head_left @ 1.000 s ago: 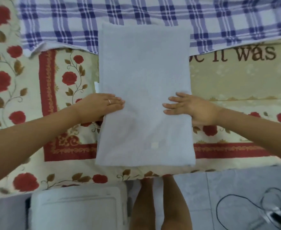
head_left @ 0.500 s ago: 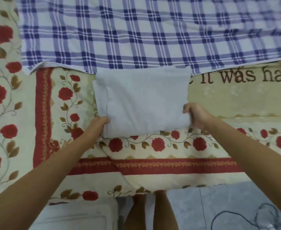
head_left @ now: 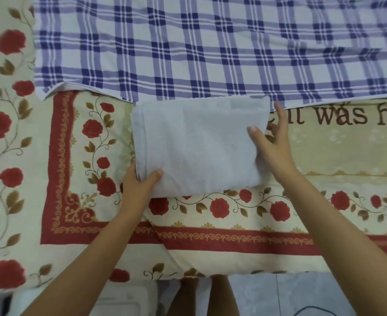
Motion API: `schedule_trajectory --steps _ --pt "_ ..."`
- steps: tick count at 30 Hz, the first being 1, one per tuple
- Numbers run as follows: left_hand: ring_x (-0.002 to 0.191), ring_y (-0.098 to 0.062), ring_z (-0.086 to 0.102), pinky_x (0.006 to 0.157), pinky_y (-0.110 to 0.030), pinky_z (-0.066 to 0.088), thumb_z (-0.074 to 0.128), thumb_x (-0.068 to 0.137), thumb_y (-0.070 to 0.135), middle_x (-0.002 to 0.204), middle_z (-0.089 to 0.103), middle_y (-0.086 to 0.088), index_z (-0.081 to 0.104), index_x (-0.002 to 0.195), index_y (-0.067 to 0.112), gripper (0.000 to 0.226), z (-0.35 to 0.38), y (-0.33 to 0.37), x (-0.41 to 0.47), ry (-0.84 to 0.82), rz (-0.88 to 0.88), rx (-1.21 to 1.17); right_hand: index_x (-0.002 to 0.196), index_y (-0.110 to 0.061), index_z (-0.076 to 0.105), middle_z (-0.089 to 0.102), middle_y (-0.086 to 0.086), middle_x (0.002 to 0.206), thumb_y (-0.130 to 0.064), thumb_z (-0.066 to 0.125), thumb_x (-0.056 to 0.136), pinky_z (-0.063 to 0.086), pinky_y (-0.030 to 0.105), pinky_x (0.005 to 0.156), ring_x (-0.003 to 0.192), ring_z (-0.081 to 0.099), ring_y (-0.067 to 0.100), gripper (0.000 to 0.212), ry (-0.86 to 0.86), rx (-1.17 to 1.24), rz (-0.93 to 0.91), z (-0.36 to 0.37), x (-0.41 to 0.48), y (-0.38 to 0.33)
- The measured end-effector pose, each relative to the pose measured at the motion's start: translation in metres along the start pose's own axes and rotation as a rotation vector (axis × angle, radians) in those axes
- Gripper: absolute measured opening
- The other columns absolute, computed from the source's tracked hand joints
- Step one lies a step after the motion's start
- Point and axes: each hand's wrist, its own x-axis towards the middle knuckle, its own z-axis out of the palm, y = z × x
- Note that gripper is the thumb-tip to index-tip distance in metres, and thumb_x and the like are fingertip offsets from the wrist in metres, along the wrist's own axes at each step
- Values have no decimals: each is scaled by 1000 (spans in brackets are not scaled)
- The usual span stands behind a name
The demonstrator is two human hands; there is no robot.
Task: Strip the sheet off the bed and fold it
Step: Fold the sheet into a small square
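The folded sheet (head_left: 199,144) is hemmed in on three sides
Its far edge is met by the plaid cloth (head_left: 210,46), its near-left corner is taken up by the left hand (head_left: 140,185), its right edge by the right hand (head_left: 272,147); flat floral bedcover (head_left: 210,224) is left open in front

Item: one folded sheet (head_left: 199,147), white, flat on a floral bedcover (head_left: 210,236). At the sheet's near left corner the left hand (head_left: 140,185) grips, thumb on top. At its right edge the right hand (head_left: 272,147) rests, fingers straight. A plaid blanket (head_left: 210,42) lies along its far edge.
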Motion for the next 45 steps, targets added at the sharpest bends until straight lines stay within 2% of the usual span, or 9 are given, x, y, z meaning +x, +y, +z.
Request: schedule_trajectory --steps 4,10,15,18,21,25,30,35,45 --pt "119 -10 41 90 -15 40 65 85 7 133 37 7 26 138 21 68 0 27 16 -36 196 148 130 -32 37 44 -11 125 -33 65 87 51 27 84 108 53 13 52 -75 -281 -189 -6 34 -18" --pt "115 -15 40 103 -36 39 72 81 28 129 37 -4 40 118 25 49 16 70 69 -43 234 261 101 -20 53 55 -5 101 -34 46 96 38 25 70 87 51 11 16 -241 -577 -350 -27 59 -32" --pt "126 -11 29 112 -32 30 77 76 26 142 23 -6 38 127 21 64 26 69 76 94 369 269 105 -28 58 56 -10 120 -40 39 74 44 35 91 110 52 13 39 -426 -486 -169 -43 79 -33" --pt "140 -15 17 113 -34 19 66 84 38 154 20 -5 35 142 21 68 22 73 82 101 623 575 101 -19 59 56 -3 121 -45 41 80 41 32 90 110 48 10 38 -383 -674 -417 -40 77 -35" --pt "125 -22 43 111 -44 13 51 82 58 126 57 -2 58 125 21 57 14 82 91 -25 739 995 98 -10 62 61 4 104 -43 45 89 34 33 91 102 51 19 39 -293 -932 -824 -33 68 -33" --pt "92 -20 49 91 -37 34 61 78 59 93 57 -1 64 95 12 50 13 99 100 -157 801 1108 87 -9 58 58 5 83 -41 52 90 34 31 81 82 50 20 33 -290 -951 -969 -28 65 -34" --pt "75 -17 46 62 -22 33 63 84 40 80 50 -2 51 84 16 27 2 104 105 -189 653 820 71 -17 44 43 0 52 -47 35 94 20 20 49 49 40 20 39 -183 -796 -668 -12 84 -53" --pt "72 -20 48 53 -24 30 59 86 48 79 53 -4 52 86 13 36 11 89 127 15 530 864 86 -5 60 54 11 61 -48 18 98 25 33 58 57 48 32 60 -39 -1128 -447 30 129 -15" --pt "128 -31 37 102 -48 26 47 92 31 138 43 -14 49 126 14 39 37 90 89 238 716 1183 54 -14 34 33 2 49 -47 33 100 19 30 47 46 30 16 57 -26 -713 -27 35 141 -24"
